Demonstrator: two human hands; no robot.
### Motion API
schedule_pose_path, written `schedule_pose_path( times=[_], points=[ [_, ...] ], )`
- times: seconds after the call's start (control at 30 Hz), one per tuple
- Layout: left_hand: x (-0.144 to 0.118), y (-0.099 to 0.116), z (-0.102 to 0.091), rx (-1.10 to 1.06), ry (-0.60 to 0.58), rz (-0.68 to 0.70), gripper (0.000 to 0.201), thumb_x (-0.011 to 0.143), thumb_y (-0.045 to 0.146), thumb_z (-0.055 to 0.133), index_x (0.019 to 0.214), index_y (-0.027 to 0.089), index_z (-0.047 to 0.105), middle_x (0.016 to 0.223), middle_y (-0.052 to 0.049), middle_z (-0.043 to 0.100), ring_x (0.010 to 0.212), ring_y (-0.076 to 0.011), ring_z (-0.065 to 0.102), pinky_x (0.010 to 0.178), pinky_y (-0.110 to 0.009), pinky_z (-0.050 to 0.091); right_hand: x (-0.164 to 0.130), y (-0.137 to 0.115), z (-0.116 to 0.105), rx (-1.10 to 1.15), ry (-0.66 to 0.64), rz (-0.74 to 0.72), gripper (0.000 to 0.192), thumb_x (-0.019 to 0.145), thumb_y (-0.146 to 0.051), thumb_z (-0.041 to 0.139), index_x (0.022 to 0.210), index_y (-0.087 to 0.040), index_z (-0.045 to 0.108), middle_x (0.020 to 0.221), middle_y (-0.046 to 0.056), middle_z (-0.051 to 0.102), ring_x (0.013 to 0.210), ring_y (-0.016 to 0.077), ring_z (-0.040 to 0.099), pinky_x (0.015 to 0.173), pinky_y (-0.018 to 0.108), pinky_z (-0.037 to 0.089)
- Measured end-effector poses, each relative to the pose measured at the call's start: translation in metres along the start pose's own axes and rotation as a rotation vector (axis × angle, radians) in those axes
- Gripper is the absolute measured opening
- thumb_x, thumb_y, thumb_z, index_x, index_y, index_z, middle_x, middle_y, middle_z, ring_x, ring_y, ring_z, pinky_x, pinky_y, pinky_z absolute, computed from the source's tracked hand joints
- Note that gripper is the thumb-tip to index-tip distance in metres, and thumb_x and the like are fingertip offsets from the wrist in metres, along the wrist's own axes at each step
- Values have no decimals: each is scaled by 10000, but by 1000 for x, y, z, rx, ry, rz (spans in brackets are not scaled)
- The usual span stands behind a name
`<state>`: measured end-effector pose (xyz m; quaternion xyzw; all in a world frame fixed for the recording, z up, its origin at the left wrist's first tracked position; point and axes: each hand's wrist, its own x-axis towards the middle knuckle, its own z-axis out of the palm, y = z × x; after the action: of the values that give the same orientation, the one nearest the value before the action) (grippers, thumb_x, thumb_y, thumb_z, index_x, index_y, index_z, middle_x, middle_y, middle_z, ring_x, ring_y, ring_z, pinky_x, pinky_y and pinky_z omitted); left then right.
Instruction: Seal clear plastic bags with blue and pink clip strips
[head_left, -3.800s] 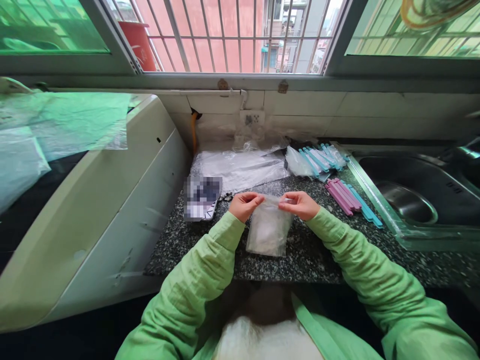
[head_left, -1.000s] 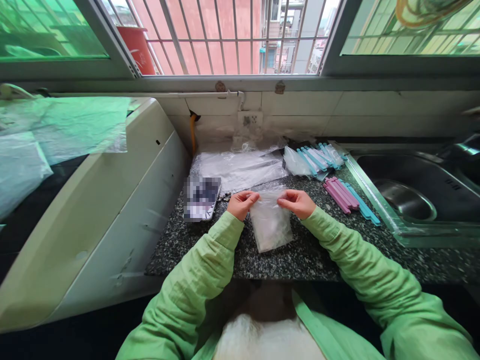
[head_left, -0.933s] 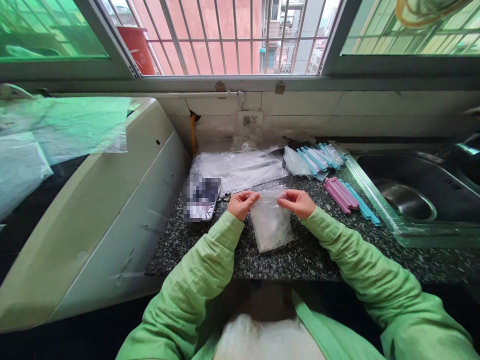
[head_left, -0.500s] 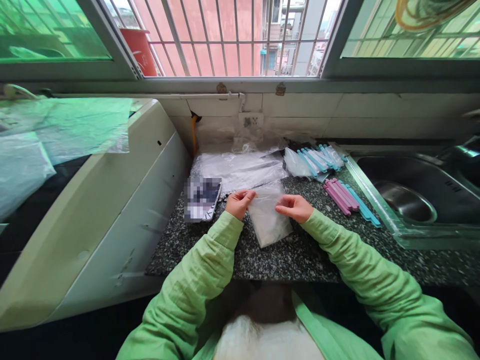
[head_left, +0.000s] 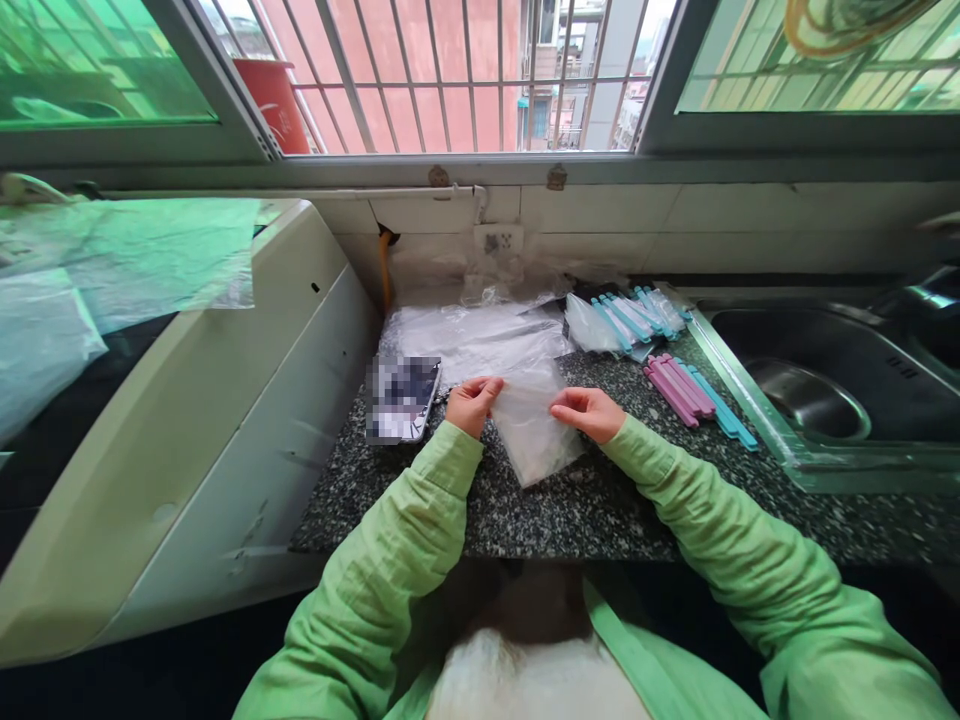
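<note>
A clear plastic bag is held up over the speckled dark countertop, its lower corner pointing toward me. My left hand pinches its upper left edge between thumb and fingers. On the opposite side, the thumb and forefinger of my right hand are closed on the bag's right edge. Behind the bag lies a wide sheet of clear plastic. A phone, partly blurred out, rests just left of my left hand.
Pink bag-sealing clips and blue clips lie right of my hands. Behind them are more blue clips in clear packaging. A metal sink borders the counter on the right. A pale appliance panel rises at the left.
Both hands keep their pinch on the bag. The bag has shifted very slightly, and the whole view has moved a little; nothing was let go.
</note>
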<state>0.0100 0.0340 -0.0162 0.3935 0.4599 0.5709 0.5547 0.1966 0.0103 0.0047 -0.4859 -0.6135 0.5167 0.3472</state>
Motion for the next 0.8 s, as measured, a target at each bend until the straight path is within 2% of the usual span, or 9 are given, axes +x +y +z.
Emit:
schedule_pose_path(
  times=[0.17,0.5,0.8],
  points=[
    [2,-2,-1,-15,25,13,407,421,503,733,570,131,659,432,30,542,342,-30,345,333,-182,234,-6,4,1,-21,-75,81,450,465,-538,688,640,-139,573,556,-28,515,535,83,428,528,236,332],
    [2,-2,-3,-26,21,11,389,432,493,734,570,136,665,415,37,526,334,-28,343,324,-177,234,-8,9,0,-95,-62,69,370,514,-498,645,553,-150,526,485,-52,422,484,60,339,480,228,250],
    [-1,3,0,-28,34,1,358,438,460,738,562,134,658,404,47,495,344,-27,332,341,-180,228,-8,12,1,-82,-61,77,428,492,-548,653,564,-146,523,486,-57,421,481,57,344,473,225,253]
  ],
)
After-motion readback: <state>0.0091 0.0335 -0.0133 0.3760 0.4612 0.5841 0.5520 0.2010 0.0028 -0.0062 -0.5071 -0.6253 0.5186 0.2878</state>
